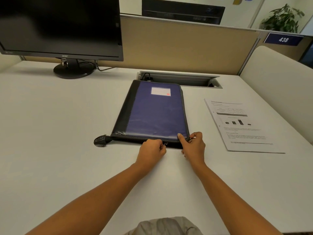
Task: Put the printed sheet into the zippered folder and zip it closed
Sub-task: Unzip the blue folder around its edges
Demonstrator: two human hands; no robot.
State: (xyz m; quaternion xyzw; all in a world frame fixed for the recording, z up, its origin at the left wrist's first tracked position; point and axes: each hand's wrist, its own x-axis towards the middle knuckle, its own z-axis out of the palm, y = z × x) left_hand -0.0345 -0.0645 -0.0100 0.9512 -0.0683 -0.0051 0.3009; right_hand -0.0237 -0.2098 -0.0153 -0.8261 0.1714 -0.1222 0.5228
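Left grip (153,148) curled in a tight pinch; right grip (194,145) just beside it, apparently clamped, thumb (181,138) stretched forward.

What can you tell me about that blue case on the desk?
A zippered folder, lying closed and flat on the white desk. Glossy blue leather-like cover, black strip down its left side, pale stitching, white label near the far end. A black zipper tail sticks out at the near left corner. The left hand pinches the zip pull on the near edge; the right hand grips the near right corner.

Folder (157,112) mid-desk (50,133); sheet (240,126) right; monitor (59,26) behind left.
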